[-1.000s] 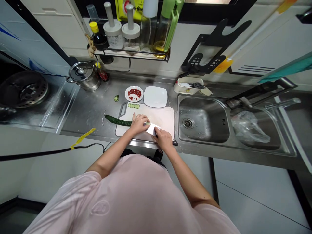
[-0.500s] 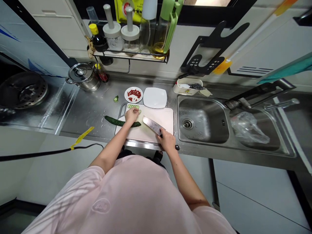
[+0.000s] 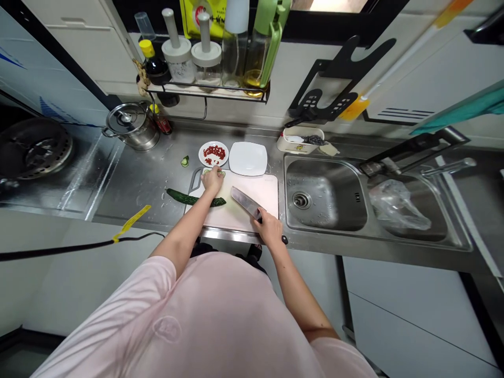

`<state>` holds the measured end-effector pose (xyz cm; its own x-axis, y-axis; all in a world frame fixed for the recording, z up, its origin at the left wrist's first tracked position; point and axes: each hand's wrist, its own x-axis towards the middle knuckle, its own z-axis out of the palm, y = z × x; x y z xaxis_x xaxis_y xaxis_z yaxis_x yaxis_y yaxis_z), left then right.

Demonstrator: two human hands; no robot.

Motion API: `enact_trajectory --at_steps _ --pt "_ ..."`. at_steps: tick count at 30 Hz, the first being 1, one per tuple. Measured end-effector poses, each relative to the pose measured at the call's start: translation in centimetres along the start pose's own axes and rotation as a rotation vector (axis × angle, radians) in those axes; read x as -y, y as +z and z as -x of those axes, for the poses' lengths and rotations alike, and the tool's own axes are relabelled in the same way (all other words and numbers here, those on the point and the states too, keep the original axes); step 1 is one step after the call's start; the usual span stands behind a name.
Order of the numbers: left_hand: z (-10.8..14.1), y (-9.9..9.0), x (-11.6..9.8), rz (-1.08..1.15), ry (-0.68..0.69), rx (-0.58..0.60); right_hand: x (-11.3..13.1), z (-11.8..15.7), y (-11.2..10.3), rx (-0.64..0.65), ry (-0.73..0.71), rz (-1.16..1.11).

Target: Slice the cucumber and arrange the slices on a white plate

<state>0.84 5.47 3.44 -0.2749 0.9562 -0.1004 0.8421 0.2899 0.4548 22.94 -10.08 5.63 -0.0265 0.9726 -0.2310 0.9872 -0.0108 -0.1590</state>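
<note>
My left hand (image 3: 212,180) is at the upper left of the white cutting board (image 3: 260,191), over a row of cucumber slices (image 3: 222,174); its fingers are pinched together, and what they hold is too small to make out. My right hand (image 3: 270,228) grips the handle of a cleaver (image 3: 244,202), whose blade lies flat over the board, pointing up and left. A dark green cucumber (image 3: 181,197) lies across the board's left edge, partly under my left forearm. Behind the board are a plate of chopped red pieces (image 3: 213,154) and a bare white plate (image 3: 248,158).
To the right is a steel sink (image 3: 326,194), with a plastic bag (image 3: 399,205) in its second basin. A lidded pot (image 3: 132,126) and a wok (image 3: 33,147) stand left. A rack of bottles (image 3: 208,92) hangs above. Cucumber scraps (image 3: 185,161) lie on the counter.
My left hand has moved slightly up, away from me, over the row of slices. My right hand and the cleaver have stayed in nearly the same place on the board.
</note>
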Motion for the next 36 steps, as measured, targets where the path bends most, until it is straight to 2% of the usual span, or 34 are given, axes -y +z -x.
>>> enact_trajectory --at_steps 11,18,24,30,36 --pt "-0.2 0.0 0.1 -0.052 0.05 -0.029 0.0 0.0 -0.2 0.013 -0.005 -0.026" --pt "-0.4 0.4 0.3 -0.061 0.071 -0.032 -0.3 -0.1 0.0 -0.034 -0.03 -0.028" --pt "-0.6 0.7 0.4 -0.066 0.078 -0.043 -0.2 -0.1 -0.3 0.0 -0.001 -0.028" --pt "0.5 -0.5 0.6 0.002 0.042 -0.074 -0.3 -0.2 -0.3 0.011 0.006 -0.038" --pt "3.3 -2.4 1.9 0.002 0.076 -0.093 0.0 -0.1 -0.8 0.029 -0.004 -0.05"
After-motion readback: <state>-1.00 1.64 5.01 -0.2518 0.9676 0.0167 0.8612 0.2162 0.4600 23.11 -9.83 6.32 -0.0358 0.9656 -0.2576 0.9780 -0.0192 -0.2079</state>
